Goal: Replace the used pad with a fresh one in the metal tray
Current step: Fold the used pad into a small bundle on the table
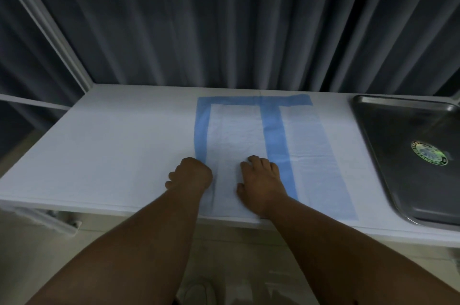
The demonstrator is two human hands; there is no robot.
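A white pad (236, 130) with blue borders lies partly unfolded on the white table, one flap folded over so a blue strip runs down its middle. My left hand (190, 174) is at the pad's near left edge with its fingers curled on the blue border. My right hand (260, 177) rests on the pad's white middle, fingers bent and pressing down beside the central blue strip. The metal tray (388, 145) sits at the table's right end with no pad in it; a round green sticker (429, 153) is on its floor.
The white table (112, 145) stretches bare to the left of the pad. Dark pleated curtains (224, 26) hang right behind its far edge. A white frame post (47, 28) rises at the back left corner. The floor shows below the near edge.
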